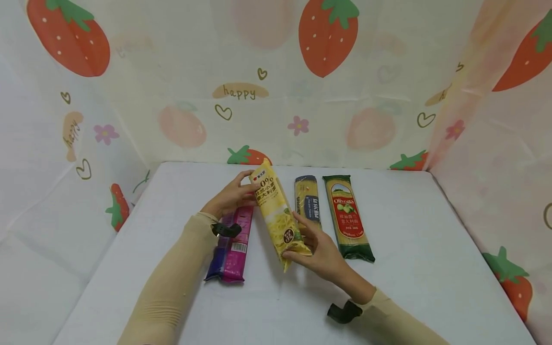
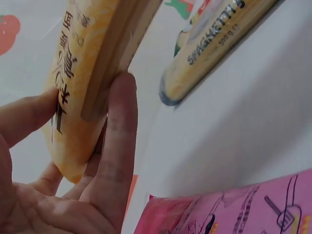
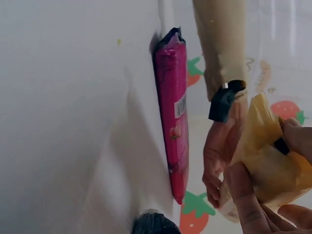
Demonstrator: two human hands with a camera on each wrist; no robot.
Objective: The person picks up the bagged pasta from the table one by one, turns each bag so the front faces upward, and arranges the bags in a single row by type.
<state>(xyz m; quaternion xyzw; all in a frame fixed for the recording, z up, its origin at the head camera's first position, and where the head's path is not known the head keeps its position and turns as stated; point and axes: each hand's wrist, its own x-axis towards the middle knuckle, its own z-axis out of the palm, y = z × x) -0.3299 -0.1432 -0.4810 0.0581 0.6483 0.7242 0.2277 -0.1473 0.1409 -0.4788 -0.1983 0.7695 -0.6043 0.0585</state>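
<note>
Both hands hold a yellow pasta packet (image 1: 276, 211) above the table, tilted with its top toward the upper left. The left hand (image 1: 235, 194) grips its upper end; in the left wrist view, thumb and fingers (image 2: 122, 131) stand on either side of the wrapper, and pasta strands show through a window. The right hand (image 1: 319, 249) pinches the lower end, where the right wrist view shows fingers (image 3: 246, 200) on the crimped wrapper. Below the left hand lies a pink and purple packet (image 1: 235, 249), partly covered by that hand and the wrist strap.
Behind the right hand lies a blue-labelled spaghetti packet (image 1: 307, 196), its lower part hidden. To its right is a green-ended Olivoila pasta packet (image 1: 348, 218) with a red label. A white table (image 1: 414, 268) carries them, with strawberry-printed cloth (image 1: 267, 120) at the back and sides.
</note>
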